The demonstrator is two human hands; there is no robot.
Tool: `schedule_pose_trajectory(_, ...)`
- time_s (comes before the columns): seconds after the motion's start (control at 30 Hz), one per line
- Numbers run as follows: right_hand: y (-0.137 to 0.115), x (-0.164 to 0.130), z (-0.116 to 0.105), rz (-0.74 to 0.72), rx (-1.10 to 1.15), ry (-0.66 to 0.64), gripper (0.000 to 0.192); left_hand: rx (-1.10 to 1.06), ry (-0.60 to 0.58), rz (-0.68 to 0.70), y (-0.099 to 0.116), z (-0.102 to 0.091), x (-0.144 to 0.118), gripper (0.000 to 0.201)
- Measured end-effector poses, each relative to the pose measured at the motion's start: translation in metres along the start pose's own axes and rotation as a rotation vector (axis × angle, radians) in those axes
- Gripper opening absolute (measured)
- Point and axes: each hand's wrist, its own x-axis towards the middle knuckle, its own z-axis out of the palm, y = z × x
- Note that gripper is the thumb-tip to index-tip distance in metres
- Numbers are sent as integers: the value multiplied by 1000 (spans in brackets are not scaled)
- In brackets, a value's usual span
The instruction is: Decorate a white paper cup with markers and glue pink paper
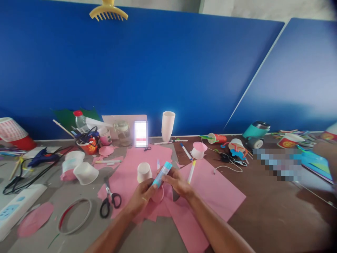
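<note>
Both hands are closed on a light-blue glue stick (162, 174), which slants up to the right over the pink paper. My left hand (143, 194) grips its lower end, and my right hand (179, 181) has its fingers on the upper part. Just below the stick a round pink paper piece (158, 196) shows by my left fingers; I cannot tell whether they touch it. An upturned white paper cup (144, 172) stands beyond my left hand. Pink paper sheets (213, 189) spread under and around the hands. Black-handled scissors (110, 202) lie to the left.
Two white cups (86, 173), a tape roll (75, 216) and a power strip (19, 207) lie left. A phone (141, 133) and stacked white cups (167, 126) stand at the blue partition (158, 70). Another person's blurred arm (326, 154) reaches in at right.
</note>
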Motion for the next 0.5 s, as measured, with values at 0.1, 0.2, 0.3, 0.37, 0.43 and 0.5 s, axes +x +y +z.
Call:
schedule_pose_trajectory(0.1, -1, -1, -1, 18, -25, -28, 32, -9, -29, -9, 0, 1, 0, 48)
schedule_pose_trajectory(0.2, 2, 0, -4, 15, -41, -47, 32, -7, -87, -13, 2, 0, -1, 48)
schedule_pose_trajectory(0.3, 6, 1, -7, 14, -82, -48, 34, -14, -87, -38, 2, -1, -2, 46)
schedule_pose_trajectory(0.37, 7, 1, -8, 22, -120, -43, 36, -27, -92, -53, 1, -2, -3, 45)
schedule_pose_trajectory(0.43, 6, 2, -8, 27, -146, -38, 37, -16, -103, -44, 1, -1, -3, 46)
schedule_pose_trajectory(0.5, 4, 2, -7, 29, -157, -32, 38, 39, -110, -4, 1, -1, -4, 48)
